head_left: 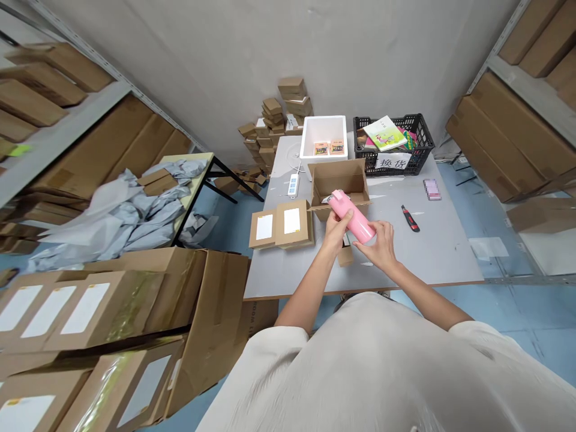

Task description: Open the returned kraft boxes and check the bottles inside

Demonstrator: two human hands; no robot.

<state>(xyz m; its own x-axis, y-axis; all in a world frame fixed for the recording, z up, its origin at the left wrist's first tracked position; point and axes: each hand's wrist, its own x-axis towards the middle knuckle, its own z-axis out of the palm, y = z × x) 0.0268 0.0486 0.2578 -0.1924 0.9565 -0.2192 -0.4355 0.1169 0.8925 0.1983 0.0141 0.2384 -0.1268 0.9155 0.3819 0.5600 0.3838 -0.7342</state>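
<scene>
A pink bottle [353,219], its lid end up and to the left, is tilted between my two hands above the table. My left hand [335,231] wraps round its side near the middle. The fingers of my right hand [379,243] close on its lower end. Just behind the bottle stands an open cardboard box [337,180] with its flaps up; most of its inside is hidden. Beneath my hands lies a small cardboard piece [345,256], partly covered by them.
On the grey table [288,279] are labelled boxes [292,223], a power strip [293,185], a white foam box [323,126], a black crate [416,157] with booklets, and a utility knife [410,218]. Stacked cartons [148,288] stand left; shelves flank both sides.
</scene>
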